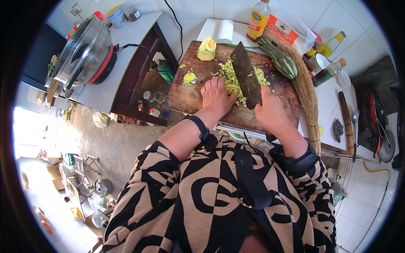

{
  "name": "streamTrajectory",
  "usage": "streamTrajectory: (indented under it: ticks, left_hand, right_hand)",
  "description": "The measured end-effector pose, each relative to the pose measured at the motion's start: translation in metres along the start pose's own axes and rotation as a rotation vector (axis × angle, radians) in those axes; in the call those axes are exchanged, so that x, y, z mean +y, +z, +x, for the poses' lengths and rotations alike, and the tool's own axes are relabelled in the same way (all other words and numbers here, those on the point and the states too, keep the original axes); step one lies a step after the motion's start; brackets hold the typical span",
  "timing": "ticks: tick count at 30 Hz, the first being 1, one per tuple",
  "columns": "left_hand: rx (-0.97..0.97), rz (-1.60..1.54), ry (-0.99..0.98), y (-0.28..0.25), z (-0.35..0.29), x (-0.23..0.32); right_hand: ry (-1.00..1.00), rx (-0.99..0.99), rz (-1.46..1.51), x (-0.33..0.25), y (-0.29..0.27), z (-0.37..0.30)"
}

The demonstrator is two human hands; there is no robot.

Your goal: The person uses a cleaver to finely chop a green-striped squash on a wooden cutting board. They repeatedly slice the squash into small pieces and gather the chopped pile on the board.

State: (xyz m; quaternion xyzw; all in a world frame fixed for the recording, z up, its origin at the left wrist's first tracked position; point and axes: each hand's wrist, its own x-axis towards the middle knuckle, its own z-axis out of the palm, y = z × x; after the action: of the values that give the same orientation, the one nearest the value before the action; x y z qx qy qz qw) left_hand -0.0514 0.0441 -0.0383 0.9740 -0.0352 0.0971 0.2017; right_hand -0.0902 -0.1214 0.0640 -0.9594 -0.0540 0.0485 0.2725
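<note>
My right hand (271,110) is closed round the handle of a wide dark cleaver (246,76). Its blade stands in a heap of chopped green squash (231,82), with more shreds (260,76) on the far side of the steel. Left of the heap, my left hand (216,98) rests on the wooden cutting board (185,96), fingers stretched toward the shreds and thumb apart, holding nothing. A cut squash piece (206,49) stands at the board's back left. A smaller end piece (190,78) lies nearer. The handle is mostly hidden by my fingers.
A whole striped green squash (277,58) lies over the board's back right corner. Beside it runs a straw brush (306,90). Bottles, including a yellow-labelled one (258,21), and a white bowl (344,79) stand behind. A lidded electric pot (86,52) sits on the left table.
</note>
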Motion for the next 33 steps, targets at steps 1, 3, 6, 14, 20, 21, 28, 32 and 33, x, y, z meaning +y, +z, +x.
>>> streamTrajectory:
  ticks: [1, 3, 6, 14, 20, 21, 28, 32, 33]
  left_hand:
    - [-0.005, -0.012, 0.008, 0.001, 0.0, -0.002]
    - [-0.003, -0.039, 0.04, 0.002, -0.001, -0.007]
    - [-0.005, -0.088, 0.083, 0.003, -0.001, -0.013]
    - [-0.042, 0.058, 0.075, 0.007, -0.001, -0.01]
    - [-0.084, 0.076, 0.057, 0.005, 0.0, -0.009]
    - [-0.075, 0.068, 0.057, 0.005, -0.001, -0.008]
    - [0.048, -0.071, 0.084, 0.006, -0.003, -0.011]
    - [0.189, -0.176, 0.124, 0.01, -0.004, -0.016]
    - [0.193, -0.183, 0.118, 0.01, -0.004, -0.017]
  right_hand:
    - [-0.004, -0.028, -0.025, -0.001, -0.002, -0.001]
    - [-0.016, -0.079, -0.07, -0.004, -0.004, -0.003]
    - [0.014, -0.179, -0.091, -0.011, -0.002, -0.004]
    - [-0.093, -0.274, -0.173, -0.018, 0.005, 0.012]
    - [-0.103, -0.336, -0.178, -0.022, 0.023, 0.028]
    - [-0.1, -0.337, -0.177, -0.022, 0.026, 0.028]
    - [-0.028, -0.181, -0.121, -0.018, 0.022, 0.019]
    - [-0.051, -0.192, -0.129, -0.02, 0.013, 0.009]
    - [-0.077, -0.196, -0.134, -0.021, 0.011, 0.009]
